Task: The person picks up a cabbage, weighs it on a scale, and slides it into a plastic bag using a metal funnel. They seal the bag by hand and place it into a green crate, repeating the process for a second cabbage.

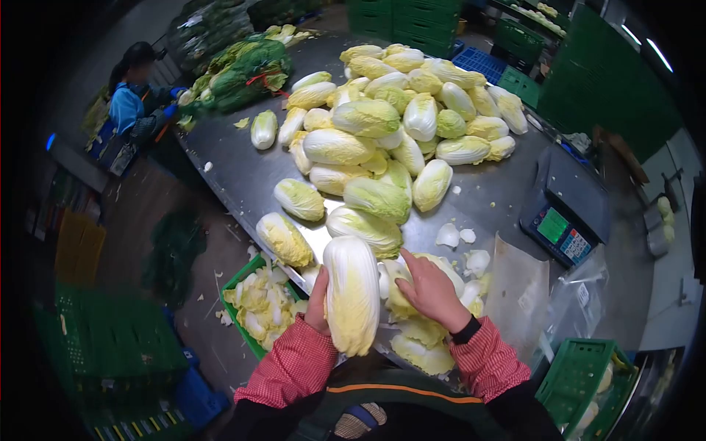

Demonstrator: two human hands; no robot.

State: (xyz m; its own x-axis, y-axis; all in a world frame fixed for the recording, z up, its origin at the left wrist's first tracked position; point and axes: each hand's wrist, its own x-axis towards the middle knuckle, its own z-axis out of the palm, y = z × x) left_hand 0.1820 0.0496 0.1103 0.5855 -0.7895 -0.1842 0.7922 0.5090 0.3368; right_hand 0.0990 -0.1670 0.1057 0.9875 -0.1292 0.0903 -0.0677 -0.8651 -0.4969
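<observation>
An upright napa cabbage (pixel 351 294), white at the top and pale yellow below, stands at the table's near edge. My left hand (pixel 318 303) grips its left side, fingers partly hidden behind it. To its right, my right hand (pixel 434 290) is open, index finger and thumb stretched apart and apparently empty. Loose cabbage leaves (pixel 423 353) lie beneath and beside that hand. Just beyond, another napa cabbage (pixel 364 231) lies on its side, and one more (pixel 284 239) rests at the left table edge.
A large heap of napa cabbages (pixel 368 117) covers the metal table (pixel 239 165). On the right are a digital scale (pixel 562 231) and clear plastic bags (pixel 577 298). A green crate (pixel 229 290) of leaves stands lower left. A co-worker (pixel 132 103) handles a green net sack (pixel 239 77).
</observation>
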